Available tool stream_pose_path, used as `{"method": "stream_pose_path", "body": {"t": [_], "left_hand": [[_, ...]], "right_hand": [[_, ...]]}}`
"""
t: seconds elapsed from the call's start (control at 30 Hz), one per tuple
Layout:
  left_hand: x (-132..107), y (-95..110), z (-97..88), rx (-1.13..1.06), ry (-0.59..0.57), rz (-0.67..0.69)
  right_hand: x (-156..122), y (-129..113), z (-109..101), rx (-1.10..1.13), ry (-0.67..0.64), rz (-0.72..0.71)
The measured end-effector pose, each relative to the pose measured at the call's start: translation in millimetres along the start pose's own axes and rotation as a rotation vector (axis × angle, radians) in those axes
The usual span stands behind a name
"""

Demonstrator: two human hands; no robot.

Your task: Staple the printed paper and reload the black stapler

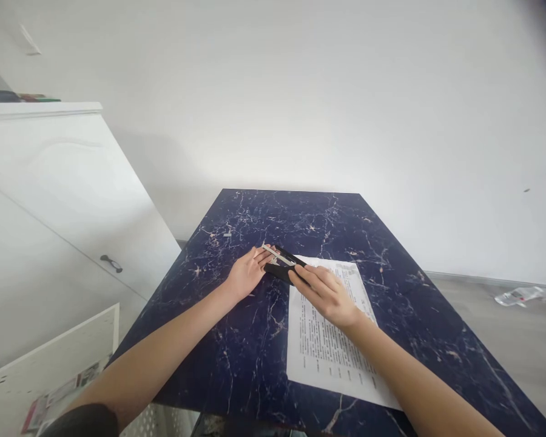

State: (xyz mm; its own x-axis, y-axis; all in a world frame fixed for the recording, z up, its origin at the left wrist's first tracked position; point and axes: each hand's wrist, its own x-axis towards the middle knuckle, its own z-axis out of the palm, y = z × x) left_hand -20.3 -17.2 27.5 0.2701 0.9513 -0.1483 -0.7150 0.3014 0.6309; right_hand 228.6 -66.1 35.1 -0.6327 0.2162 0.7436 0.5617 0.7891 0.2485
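Observation:
Over the middle of the table, a black stapler (279,271) is opened up, its pale metal staple channel (278,255) showing between the black parts. My right hand (325,294) grips its near right end, fingers closed along the side. At the other end is my left hand (250,271), its fingers against the tip of the stapler; exactly how they hold it is partly hidden. Beneath my right hand and forearm lies a printed sheet of paper (318,358). A small, pale grey strip, perhaps staples (227,235), rests on the table beyond my left hand.
The dark blue marble-patterned table (250,340) reaches toward a white wall (300,91). A white cabinet (73,176) stands at left, above a white perforated bin or rack (86,325). Clear plastic packaging (528,296) lies on the floor at right.

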Motion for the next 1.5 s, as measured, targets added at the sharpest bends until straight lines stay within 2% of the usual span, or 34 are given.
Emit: {"method": "stream_pose_path", "body": {"t": [0.17,0.27,0.33,0.4,0.47,0.53,0.6,0.7,0.77,0.9,1.0,1.2,1.37,1.5], "left_hand": [[1,-4,-0.1,-0.030,-0.003,-0.025],[4,-3,-3.1,0.010,0.064,0.032],[2,-3,-4.5,0.163,0.098,0.114],[-5,-3,-3.3,0.431,0.036,0.203],[-14,-6,1.3,0.738,-0.136,0.258],[-23,-12,7.4,0.973,-0.345,0.287],[-27,-18,11.4,1.102,-0.503,0.340],[-24,-21,8.0,1.210,-0.611,0.440],[-19,-13,0.0,1.280,-0.616,0.443],[-13,17,-16.8,1.427,-0.564,0.361],[-14,31,-22.0,1.520,-0.554,0.405],[-19,27,-17.6,1.526,-0.457,0.476],[-23,28,-11.0,1.774,-0.595,0.480],[-27,30,-5.9,1.870,-0.643,0.522]], "right_hand": [[6,-3,-3,-0.078,0.003,-0.090],[8,-3,-3,-0.050,0.042,-0.017],[10,-1,-4,0.008,0.114,0.173],[13,3,-7,0.076,0.192,0.486],[13,11,-10,0.141,0.232,0.824],[7,22,-12,0.205,0.249,1.083],[-2,34,-10,0.296,0.262,1.244],[-16,47,-2,0.467,0.275,1.378],[-21,50,4,0.545,0.256,1.411],[-19,41,12,0.612,0.160,1.403],[-12,28,14,0.626,0.059,1.379],[0,7,21,0.609,-0.030,1.310],[0,5,30,0.699,-0.033,1.325],[2,5,34,0.662,-0.050,1.283]]}}
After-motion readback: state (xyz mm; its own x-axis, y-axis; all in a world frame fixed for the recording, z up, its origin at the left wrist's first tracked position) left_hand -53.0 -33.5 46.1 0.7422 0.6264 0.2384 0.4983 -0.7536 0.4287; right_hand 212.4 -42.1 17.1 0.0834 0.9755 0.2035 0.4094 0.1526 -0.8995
